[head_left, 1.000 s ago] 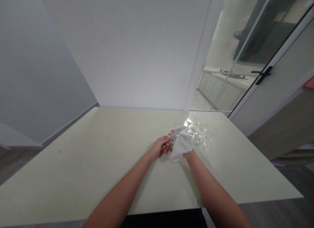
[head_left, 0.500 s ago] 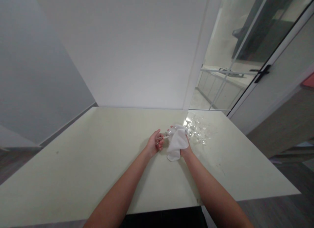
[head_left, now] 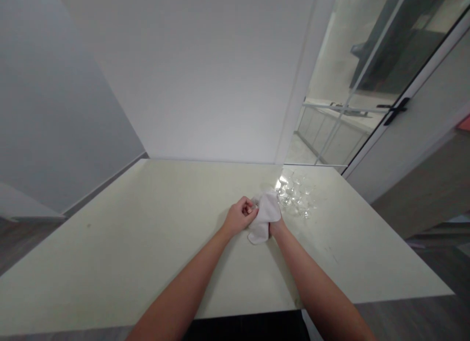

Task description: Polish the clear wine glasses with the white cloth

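Note:
Over the middle of the table, my left hand (head_left: 239, 215) is closed on the stem end of a small clear stemmed glass (head_left: 256, 203). A white cloth (head_left: 269, 208) covers most of the glass, its lower corner hanging towards me. My right hand (head_left: 276, 227) grips the cloth and the glass's bowl from the right; most of its fingers are hidden behind the fabric. Just beyond, to the right, several clear stemmed glasses (head_left: 295, 195) stand in a tight cluster on the table.
The pale table (head_left: 147, 243) meets a white wall panel (head_left: 205, 86) along its far edge. At the far right are a glazed partition (head_left: 330, 121) and a door with a black handle (head_left: 396, 111). Something black (head_left: 246, 326) lies below the near edge.
My left hand has shifted right, up against the cloth, and its fingers have curled inward around the stem end. My right hand and the cloth stay in nearly the same place.

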Action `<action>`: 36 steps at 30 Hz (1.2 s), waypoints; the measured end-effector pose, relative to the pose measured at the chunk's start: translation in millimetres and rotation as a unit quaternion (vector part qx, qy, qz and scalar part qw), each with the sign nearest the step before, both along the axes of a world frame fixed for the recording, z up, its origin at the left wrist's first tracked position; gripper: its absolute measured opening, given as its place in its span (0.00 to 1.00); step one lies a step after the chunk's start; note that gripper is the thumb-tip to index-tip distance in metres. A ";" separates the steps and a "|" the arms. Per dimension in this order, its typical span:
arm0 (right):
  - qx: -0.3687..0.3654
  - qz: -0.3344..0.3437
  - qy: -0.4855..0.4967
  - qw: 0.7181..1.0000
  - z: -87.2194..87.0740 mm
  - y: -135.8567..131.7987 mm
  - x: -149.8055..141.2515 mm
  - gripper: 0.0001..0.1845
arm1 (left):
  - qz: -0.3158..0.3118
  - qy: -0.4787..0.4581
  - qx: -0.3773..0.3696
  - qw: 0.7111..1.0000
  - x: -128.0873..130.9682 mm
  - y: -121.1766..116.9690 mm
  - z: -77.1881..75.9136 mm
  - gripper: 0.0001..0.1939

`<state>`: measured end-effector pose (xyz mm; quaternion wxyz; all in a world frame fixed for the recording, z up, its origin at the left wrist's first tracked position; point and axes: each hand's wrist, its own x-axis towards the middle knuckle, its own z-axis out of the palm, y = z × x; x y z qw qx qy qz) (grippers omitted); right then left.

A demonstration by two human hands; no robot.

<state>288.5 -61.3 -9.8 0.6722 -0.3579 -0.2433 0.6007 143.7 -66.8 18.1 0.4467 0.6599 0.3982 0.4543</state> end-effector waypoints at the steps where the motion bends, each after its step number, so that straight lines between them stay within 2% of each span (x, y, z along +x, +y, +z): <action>1: -0.010 -0.023 0.001 1.000 -1.6 1.6 1.7 0.11 | 0.000 0.022 0.028 0.999 1.0 -0.8 -2.3 0.13; 3: -0.028 -0.052 0.009 0.998 -4.0 3.7 4.1 0.12 | -0.008 0.043 0.045 0.998 3.0 -1.5 -6.3 0.11; 9: -0.068 -0.084 0.042 0.993 -3.4 3.4 3.2 0.16 | -0.013 0.050 0.056 0.997 5.3 0.3 -9.0 0.08; 15: -0.055 -0.064 0.029 0.996 -2.2 1.0 2.5 0.16 | -0.026 0.074 0.079 0.994 4.5 0.7 -8.0 0.05; 21: -0.040 -0.080 0.032 0.995 -2.0 0.7 1.9 0.18 | -0.019 0.075 0.072 0.994 5.3 0.4 -7.2 0.05; 27: -0.071 -0.085 0.031 0.993 -3.6 3.0 3.6 0.15 | -0.031 0.058 0.059 0.996 5.5 0.7 -8.2 0.06; 29: -0.069 -0.060 0.034 0.995 -1.4 1.6 4.0 0.12 | -0.042 0.015 0.015 0.999 6.5 1.9 -8.1 0.08; 31: -0.056 -0.020 0.032 0.998 3.6 -1.6 3.2 0.09 | -0.064 -0.059 -0.083 0.993 7.5 2.7 -6.2 0.11; 34: -0.034 0.038 0.028 0.998 13.5 -7.0 0.3 0.08 | -0.122 -0.160 -0.255 0.946 7.8 1.7 -0.3 0.15; 36: -0.014 0.049 0.041 0.998 18.0 -8.3 -0.8 0.12 | -0.120 -0.183 -0.282 0.934 7.4 -0.9 3.9 0.16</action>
